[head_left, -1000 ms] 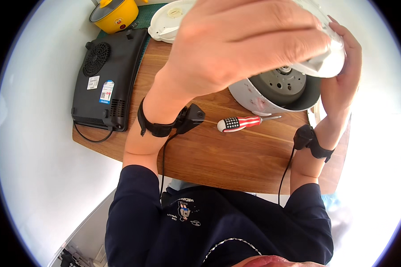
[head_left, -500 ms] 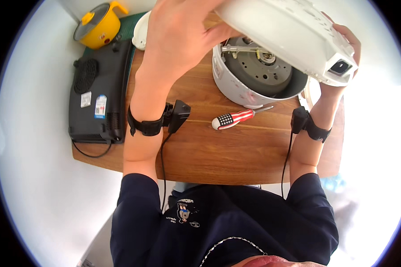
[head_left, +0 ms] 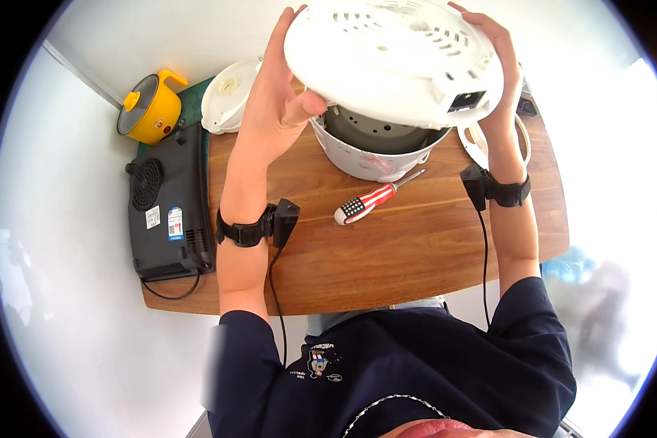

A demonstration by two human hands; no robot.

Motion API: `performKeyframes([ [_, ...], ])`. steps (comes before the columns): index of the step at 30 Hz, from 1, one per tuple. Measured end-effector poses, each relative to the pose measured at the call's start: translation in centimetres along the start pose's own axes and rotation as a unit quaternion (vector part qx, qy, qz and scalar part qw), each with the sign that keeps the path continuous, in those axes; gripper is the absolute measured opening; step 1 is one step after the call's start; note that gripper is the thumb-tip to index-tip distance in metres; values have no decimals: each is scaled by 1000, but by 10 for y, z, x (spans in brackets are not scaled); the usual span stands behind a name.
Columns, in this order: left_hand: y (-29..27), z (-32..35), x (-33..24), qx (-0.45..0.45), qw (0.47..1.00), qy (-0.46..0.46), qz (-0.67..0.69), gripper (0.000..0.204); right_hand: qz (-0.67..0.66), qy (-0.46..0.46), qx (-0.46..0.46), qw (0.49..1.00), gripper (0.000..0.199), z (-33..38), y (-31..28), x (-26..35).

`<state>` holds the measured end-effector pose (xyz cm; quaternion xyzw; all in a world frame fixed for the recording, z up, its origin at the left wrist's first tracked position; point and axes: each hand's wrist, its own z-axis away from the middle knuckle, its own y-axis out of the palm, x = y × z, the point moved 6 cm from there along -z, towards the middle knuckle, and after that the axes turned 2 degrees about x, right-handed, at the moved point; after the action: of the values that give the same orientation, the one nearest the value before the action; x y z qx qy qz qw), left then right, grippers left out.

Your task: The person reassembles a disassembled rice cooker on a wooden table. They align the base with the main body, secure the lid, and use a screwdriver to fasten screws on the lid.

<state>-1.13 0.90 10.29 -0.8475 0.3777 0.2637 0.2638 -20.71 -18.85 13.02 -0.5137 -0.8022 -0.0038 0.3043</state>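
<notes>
Raised in both hands is a white round plastic base cover (head_left: 387, 73) with vent slots and a black power socket near its right edge. My left hand (head_left: 274, 109) grips its left rim, thumb beneath. My right hand (head_left: 505, 80) wraps round its right rim. Below it on the table stands a light grey rice cooker body (head_left: 361, 157); its grey metal inside (head_left: 376, 130) shows, and the cover hides the far part. In front of the body lies a screwdriver (head_left: 369, 204) with a red, white and black handle, its tip pointing to the far right.
At the left are a black induction cooker (head_left: 169, 212) with a fan grille and a yellow pot (head_left: 153, 113) with a lid. A white round lid (head_left: 223, 102) lies behind my left forearm. A white ring (head_left: 525, 142) sits by my right wrist on the wooden table (head_left: 387, 255).
The cover has moved left and tilted, so its vented face and socket now show more fully. Both hands keep hold of it. The view has shifted.
</notes>
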Motion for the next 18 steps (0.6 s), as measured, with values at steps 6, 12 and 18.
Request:
performKeyframes([
  [6, -4, -3, -6, 12, 998, -66, 15, 146, -58, -96, 142, 983, 120, 9, 4, -9],
  [12, -17, 0, -3, -13, 993, -114, 18, 137, -270, 42, 294, 916, 133, 5, 12, -14],
  [18, -24, -2, 8, 8, 996, -87, -6, 128, -321, 126, 222, 912, 119, -3, 13, 21],
])
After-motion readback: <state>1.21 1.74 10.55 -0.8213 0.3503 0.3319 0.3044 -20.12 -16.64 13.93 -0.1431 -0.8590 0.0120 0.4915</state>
